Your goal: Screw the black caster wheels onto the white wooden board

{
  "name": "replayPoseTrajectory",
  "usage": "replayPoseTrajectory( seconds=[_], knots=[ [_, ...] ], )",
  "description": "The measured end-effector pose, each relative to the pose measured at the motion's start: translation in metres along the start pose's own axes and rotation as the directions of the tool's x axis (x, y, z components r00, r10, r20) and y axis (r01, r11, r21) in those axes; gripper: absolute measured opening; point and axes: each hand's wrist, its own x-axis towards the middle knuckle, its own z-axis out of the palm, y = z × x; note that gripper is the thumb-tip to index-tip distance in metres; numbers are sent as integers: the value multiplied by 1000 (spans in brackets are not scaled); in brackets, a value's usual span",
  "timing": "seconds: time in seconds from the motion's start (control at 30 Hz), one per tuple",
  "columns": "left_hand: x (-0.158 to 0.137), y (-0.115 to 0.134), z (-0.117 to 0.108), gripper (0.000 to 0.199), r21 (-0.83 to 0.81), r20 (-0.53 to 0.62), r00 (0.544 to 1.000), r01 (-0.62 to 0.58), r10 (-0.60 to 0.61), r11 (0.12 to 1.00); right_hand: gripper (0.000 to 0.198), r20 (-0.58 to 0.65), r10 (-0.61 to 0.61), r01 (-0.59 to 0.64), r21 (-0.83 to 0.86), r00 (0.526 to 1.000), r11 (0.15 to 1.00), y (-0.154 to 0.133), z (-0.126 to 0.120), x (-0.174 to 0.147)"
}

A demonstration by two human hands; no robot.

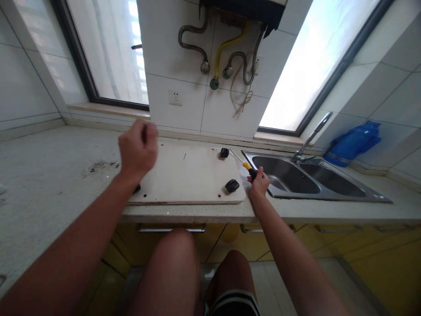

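The right hand (pixel 258 183) grips the screwdriver (pixel 245 166) at the board's (pixel 187 175) right edge, shaft pointing away up-left toward a knob (pixel 224 152), while the left hand (pixel 138 149) hovers fisted, holding nothing visible, over the board's left

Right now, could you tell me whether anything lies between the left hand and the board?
Nothing visible does: the left hand hangs closed above the board's left end. The right hand grips the screwdriver at its right edge.

Ahead of me: steel double sink (pixel 342 186) with faucet (pixel 311 138), blue bag (pixel 353 142) beside it, wall socket (pixel 175 97), hoses (pixel 226 52) above.
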Motion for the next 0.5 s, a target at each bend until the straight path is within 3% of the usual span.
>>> replayPoseTrajectory(
  seconds=[0.03,0.1,0.13,0.2,0.27,0.33,0.5],
  knots=[
    [16,-19,-12,33,27,-54,993,109,-108,994,42,1,1,-1,-1,1000,1000,0,0,0],
    [37,-61,-33,40,179,-47,946,323,-320,929,43,4,0,0,-3,1000,1000,-1,0,0],
    [42,-81,-44,36,286,18,905,402,-424,870,43,5,-1,2,-4,1000,1000,-1,0,-1],
    [43,-119,-64,26,474,132,816,447,-563,758,44,7,-1,1,-6,1000,1000,-2,0,-2],
    [34,-148,-82,18,582,208,755,416,-622,699,44,10,3,-3,-9,1000,1000,-3,0,-2],
    [21,-166,-97,13,594,261,725,399,-637,698,43,13,10,-10,-14,1000,1000,-4,0,-2],
    [-5,-174,-110,11,536,304,747,380,-592,754,40,20,19,-19,-24,1000,1000,-5,0,-3]
  ],
)
